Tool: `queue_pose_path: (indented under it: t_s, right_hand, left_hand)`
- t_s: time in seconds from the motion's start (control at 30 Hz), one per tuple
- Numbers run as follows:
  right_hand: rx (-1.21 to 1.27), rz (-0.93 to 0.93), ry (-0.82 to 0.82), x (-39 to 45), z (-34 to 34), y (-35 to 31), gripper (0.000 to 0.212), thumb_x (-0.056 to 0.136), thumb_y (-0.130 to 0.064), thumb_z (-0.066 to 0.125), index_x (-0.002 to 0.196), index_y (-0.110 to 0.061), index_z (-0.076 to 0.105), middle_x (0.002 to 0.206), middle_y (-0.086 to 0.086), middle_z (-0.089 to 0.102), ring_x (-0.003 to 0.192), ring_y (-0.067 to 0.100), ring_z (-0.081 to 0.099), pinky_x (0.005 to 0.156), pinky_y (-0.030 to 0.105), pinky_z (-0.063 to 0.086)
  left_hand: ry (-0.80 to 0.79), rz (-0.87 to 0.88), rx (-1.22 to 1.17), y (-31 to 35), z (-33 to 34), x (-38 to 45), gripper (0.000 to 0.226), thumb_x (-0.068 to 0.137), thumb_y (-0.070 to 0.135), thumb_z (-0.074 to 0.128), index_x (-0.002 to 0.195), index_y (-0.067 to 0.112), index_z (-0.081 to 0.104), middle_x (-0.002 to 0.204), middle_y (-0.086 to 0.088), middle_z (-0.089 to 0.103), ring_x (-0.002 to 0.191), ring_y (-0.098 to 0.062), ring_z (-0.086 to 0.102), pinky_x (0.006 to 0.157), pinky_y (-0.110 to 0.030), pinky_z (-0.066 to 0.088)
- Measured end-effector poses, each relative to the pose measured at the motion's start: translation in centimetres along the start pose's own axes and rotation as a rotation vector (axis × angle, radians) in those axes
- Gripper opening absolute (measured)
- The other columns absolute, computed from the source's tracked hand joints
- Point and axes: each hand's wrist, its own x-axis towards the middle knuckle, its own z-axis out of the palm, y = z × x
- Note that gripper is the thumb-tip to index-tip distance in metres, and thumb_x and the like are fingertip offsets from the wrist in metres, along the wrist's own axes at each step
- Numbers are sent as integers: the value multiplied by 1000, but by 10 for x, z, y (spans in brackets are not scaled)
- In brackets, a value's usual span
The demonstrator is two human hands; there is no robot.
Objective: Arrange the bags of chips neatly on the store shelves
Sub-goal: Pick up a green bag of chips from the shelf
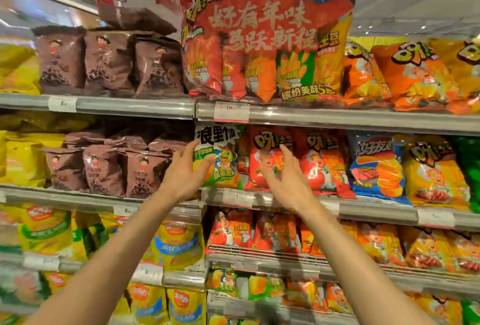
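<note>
Right now, left hand: my left hand (185, 172) lies against the left edge of the green and white crinkly foil chip bag with a cartoon frog (220, 158), fingers loosely bent along its side, thumb toward me; I cannot tell whether they truly clamp it.
Right hand: my right hand (283, 176) is spread wide, fingers straight, fingertips (284, 152) at the front of the red glossy chip bag with a cartoon chef (267, 156), holding nothing.
Frog bag: upright on the grey metal middle shelf (363, 210), touching the red bag at its 3 o'clock.
Neighbours: at 3 o'clock of the red bag, a second red chef bag (324, 161), then a blue chip bag (376, 166) and a yellow chip bag (433, 171).
At 9 o'clock: brown matte snack bags (104, 169) in a row.
At 12 o'clock: a large red multipack of chip bags (265, 49) on the shelf above, leaning forward.
</note>
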Motion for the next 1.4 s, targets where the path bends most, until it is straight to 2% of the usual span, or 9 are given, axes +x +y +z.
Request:
queue_pose_path:
  t_s: [0.13, 0.33, 0.53, 0.7, 0.83, 1.0, 1.13, 1.27, 1.4]
  right_hand:
    - [47, -46, -158, 51, 20, -1, 81, 95, -53, 54, 156, -23, 10, 154, 9, 35, 140, 28, 39, 113, 41, 35]
    - [18, -56, -329, 94, 70, -7, 78, 95, -46, 57, 154, -23, 11, 152, 14, 36, 134, 33, 44, 108, 42, 40]
    - [114, -4, -411, 115, 106, 0, 76, 90, -46, 59, 147, -37, 9, 125, 11, 59, 101, 28, 64, 86, 43, 55]
    - [164, 20, -396, 118, 118, 4, 74, 89, -46, 58, 144, -46, 8, 138, 11, 51, 115, 31, 59, 98, 48, 50]
    - [197, -12, -349, 117, 117, -1, 73, 90, -43, 61, 146, -42, 14, 139, 9, 49, 123, 28, 54, 103, 47, 47]
    - [208, -61, -324, 113, 105, -12, 74, 92, -40, 61, 150, -40, 16, 144, 4, 45, 134, 24, 46, 109, 39, 40]
    - [226, -99, -339, 99, 89, -29, 76, 97, -34, 60, 155, -35, 11, 145, -4, 42, 132, 12, 43, 102, 22, 36]
    - [261, -108, -377, 73, 78, -35, 79, 97, -36, 60, 153, -46, 6, 144, -15, 37, 122, 7, 49, 101, 24, 46]
    - [325, -64, -365, 42, 73, -26, 78, 96, -37, 61, 151, -53, 8, 136, -25, 32, 131, 7, 44, 106, 21, 40]
  left_hand:
    - [-104, -73, 112, -13, 10, 36, 66, 98, 56, 45, 155, 35, 21, 152, -17, 31, 120, -35, 57, 106, -48, 41]
    - [-176, -165, 105, -30, 27, 59, 60, 101, 53, 40, 155, 40, 17, 149, -21, 36, 127, -38, 52, 109, -48, 42]
    - [-212, -193, -33, -45, 36, 69, 54, 105, 37, 41, 154, 38, 18, 136, -10, 58, 114, -28, 63, 99, -47, 51]
    - [-182, -157, -68, -54, 38, 70, 55, 104, 38, 44, 152, 43, 19, 135, -8, 61, 113, -28, 65, 99, -48, 52]
    - [-136, -76, -92, -55, 34, 67, 58, 103, 37, 46, 155, 37, 19, 134, -5, 62, 112, -23, 65, 97, -47, 53]
    - [-121, -10, -203, -63, 21, 63, 68, 89, 63, 44, 151, 48, 19, 139, -1, 57, 115, -17, 63, 95, -46, 55]
    - [-92, 27, -211, -67, 6, 53, 64, 90, 66, 45, 147, 57, 18, 133, 0, 54, 113, -17, 62, 93, -45, 56]
    - [-90, 84, -186, -76, -1, 33, 62, 92, 65, 47, 147, 59, 19, 135, 5, 48, 110, -10, 58, 95, -42, 54]
    - [-106, 136, -191, -78, 1, 12, 67, 87, 72, 47, 145, 65, 15, 128, 11, 49, 106, -6, 60, 96, -39, 52]
